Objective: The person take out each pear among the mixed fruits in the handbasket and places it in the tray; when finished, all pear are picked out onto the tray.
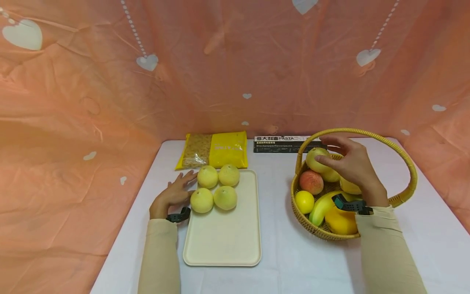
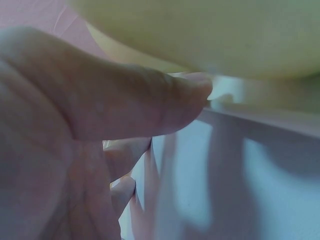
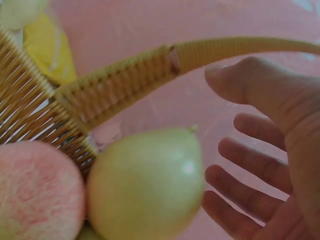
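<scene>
Four fruits (image 1: 221,196) had the released left hand (image 1: 175,194) at nine o'clock; the basket (image 1: 312,229), the released right hand (image 1: 349,161) at one

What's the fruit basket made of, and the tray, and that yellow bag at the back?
The basket looks like wicker, slightly shiny: strands are woven together and wrapped round its handle. The tray could be smooth, matt plastic, as it's even-coloured with rounded corners, but I can't be sure. The yellow bag seems to be glossy plastic film: it has bright glints and a see-through part.
</scene>
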Tool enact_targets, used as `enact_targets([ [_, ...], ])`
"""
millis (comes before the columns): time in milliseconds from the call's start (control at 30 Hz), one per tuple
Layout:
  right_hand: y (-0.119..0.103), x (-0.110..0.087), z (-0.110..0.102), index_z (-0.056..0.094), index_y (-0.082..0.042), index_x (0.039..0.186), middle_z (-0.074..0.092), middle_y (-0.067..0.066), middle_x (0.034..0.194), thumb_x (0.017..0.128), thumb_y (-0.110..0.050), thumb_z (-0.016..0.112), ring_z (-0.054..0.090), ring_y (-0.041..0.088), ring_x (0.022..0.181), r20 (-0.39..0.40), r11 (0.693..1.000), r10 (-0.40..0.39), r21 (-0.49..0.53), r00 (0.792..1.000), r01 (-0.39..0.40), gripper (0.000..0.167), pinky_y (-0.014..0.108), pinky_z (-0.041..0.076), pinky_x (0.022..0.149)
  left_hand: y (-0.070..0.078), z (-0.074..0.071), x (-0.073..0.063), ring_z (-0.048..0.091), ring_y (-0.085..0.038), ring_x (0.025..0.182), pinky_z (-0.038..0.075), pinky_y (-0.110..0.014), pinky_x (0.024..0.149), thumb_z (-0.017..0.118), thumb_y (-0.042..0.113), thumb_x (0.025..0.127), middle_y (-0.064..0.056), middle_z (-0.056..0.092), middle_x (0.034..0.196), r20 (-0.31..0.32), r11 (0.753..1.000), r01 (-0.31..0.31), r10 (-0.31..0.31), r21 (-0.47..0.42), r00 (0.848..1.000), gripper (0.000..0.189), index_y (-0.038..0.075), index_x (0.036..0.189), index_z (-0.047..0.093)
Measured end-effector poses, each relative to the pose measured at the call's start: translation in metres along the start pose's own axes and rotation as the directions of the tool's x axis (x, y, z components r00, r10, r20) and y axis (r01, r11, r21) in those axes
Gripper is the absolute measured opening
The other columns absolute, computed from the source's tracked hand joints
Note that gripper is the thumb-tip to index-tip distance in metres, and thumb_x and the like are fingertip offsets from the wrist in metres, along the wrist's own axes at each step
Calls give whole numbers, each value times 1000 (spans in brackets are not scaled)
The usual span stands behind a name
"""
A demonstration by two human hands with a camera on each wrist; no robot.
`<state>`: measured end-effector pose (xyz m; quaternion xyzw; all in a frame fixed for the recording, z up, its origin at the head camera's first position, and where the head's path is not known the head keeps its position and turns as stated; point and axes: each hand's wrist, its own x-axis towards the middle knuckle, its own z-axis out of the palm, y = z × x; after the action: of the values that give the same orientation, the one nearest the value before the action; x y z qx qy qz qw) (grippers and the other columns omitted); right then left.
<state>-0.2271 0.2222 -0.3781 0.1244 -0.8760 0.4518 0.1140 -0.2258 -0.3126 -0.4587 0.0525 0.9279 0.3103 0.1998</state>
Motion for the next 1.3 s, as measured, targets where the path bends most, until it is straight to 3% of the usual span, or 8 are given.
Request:
enact_targets([
  [167,9,1,3,64,-9,152,64,17,154,95,-29,88,68,34,132,84,998,61,-32,995,-58,65,3,49,94,1,0,0,-10,-50,169,-13,-81,126,66,25,101,-19,10,184,-1,1000,4,-4,-2,1000,81,20,174,32],
  [267,10,2,2,60,-9,156,56,21,162,96,-33,88,65,48,134,147,993,86,-88,985,-74,70,22,58,101,1,0,0,-9,-51,169,-13,-81,125,65,26,102,-19,10,184,-7,1000,-1,1,3,1000,80,19,174,32],
  [400,10,2,3,56,-12,159,52,27,162,97,-36,86,66,52,129,189,984,115,-157,975,-85,73,58,60,102,2,-1,0,-10,-50,169,-13,-81,125,66,25,102,-19,10,184,-10,1000,3,-3,4,1000,80,20,174,32],
  [700,13,2,3,48,-14,166,55,30,154,97,-40,85,66,50,127,220,971,149,-217,964,-100,82,62,58,101,3,1,3,-10,-48,170,-15,-79,126,68,21,99,-17,10,185,-12,1000,27,-27,-12,1000,83,22,174,33],
  [900,8,-2,0,49,-11,165,55,31,156,96,-35,87,65,55,131,185,980,114,-181,976,-81,82,68,57,105,3,0,1,-10,-49,170,-14,-80,126,67,23,100,-18,11,185,-10,1000,23,-23,-1,1000,82,22,174,33],
  [1000,3,-7,-3,51,-12,163,58,28,157,95,-33,88,67,53,130,158,983,86,-176,984,-57,81,59,59,105,3,0,1,-9,-50,169,-13,-81,126,66,24,101,-18,11,185,-7,1000,14,-14,10,1000,81,21,174,32],
  [1167,-8,-21,-6,54,-14,162,61,25,153,93,-30,90,68,52,129,147,992,36,-123,988,-18,79,7,51,93,2,0,0,-8,-53,169,-12,-84,124,66,27,102,-21,12,184,0,1000,-2,2,21,1000,80,18,174,32],
  [1300,-18,-31,-6,58,-12,159,64,23,148,92,-20,90,74,26,119,144,996,-54,-61,988,64,75,-2,46,92,2,0,-1,-7,-53,168,-11,-84,124,66,29,101,-21,12,184,4,999,3,-4,33,1000,81,18,174,32],
])
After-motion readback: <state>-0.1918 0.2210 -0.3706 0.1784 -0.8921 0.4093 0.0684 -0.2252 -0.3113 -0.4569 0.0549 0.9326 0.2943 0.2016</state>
